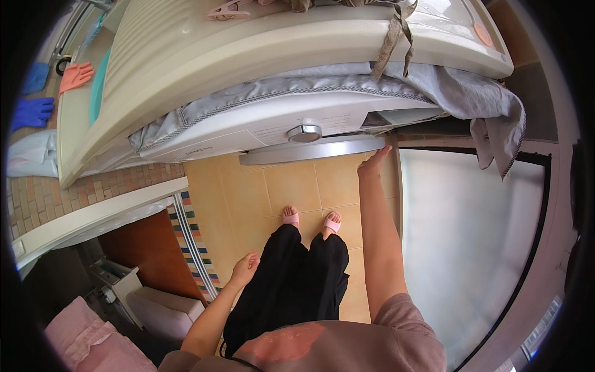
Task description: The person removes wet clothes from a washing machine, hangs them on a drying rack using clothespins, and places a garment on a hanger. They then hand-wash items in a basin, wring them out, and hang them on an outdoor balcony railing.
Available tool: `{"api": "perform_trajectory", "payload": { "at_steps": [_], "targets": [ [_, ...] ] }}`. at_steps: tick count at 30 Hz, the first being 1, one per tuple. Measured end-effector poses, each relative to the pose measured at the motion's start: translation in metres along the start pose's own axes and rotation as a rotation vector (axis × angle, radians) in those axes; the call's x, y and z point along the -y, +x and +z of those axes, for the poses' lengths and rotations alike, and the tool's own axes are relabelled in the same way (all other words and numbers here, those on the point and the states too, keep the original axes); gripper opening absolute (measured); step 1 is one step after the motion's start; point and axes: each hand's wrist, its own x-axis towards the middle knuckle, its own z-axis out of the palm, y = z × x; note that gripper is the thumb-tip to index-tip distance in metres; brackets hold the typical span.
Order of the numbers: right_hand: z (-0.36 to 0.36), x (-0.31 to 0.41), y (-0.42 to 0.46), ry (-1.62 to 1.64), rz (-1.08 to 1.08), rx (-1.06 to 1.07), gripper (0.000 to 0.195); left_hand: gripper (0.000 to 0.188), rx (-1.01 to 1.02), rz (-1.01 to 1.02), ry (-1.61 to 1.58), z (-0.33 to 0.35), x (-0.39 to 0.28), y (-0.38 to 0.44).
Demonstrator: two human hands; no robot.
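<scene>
In front of me stands a white front-loading washing machine (260, 131) with a round control knob (304, 134) and a silver-rimmed door (316, 149). My right hand (374, 162) reaches forward to the right end of that door rim; its fingertips are at the edge, and whether they grip it is hard to see. My left hand (247, 269) hangs beside my left thigh, fingers loosely curled, with nothing visible in it. A grey quilted cover (279, 88) lies over the machine's top and droops at the right. Above it is a cream washboard sink top (186, 51).
A frosted glass panel (465, 232) stands close at my right. Pink clothes pegs (228, 10) and a fabric strap (389, 44) lie on the sink top. Orange (76, 76) and blue rubber gloves (32, 113) are at far left. A doorway with a sliding track (195, 246) opens at left.
</scene>
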Motion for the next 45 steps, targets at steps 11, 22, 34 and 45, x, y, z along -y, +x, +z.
{"api": "perform_trajectory", "payload": {
  "at_steps": [11,22,34,45],
  "targets": [
    [0.022,0.017,0.034,0.380,0.026,0.199,0.062,0.046,0.132,-0.649,0.197,-0.040,0.263,-0.176],
    [0.054,0.073,-0.207,-1.089,-1.027,0.077,0.065,0.033,-0.186,0.016,-0.255,-0.025,0.058,-0.064],
    [0.112,0.073,-0.247,-1.086,-0.731,0.026,0.068,0.032,-0.283,-0.213,-0.164,-0.087,0.181,-0.097],
    [0.109,0.066,-0.234,-1.224,-1.031,-0.125,0.060,0.034,-0.189,-0.126,-0.188,-0.099,0.148,-0.058]
  ]
}}
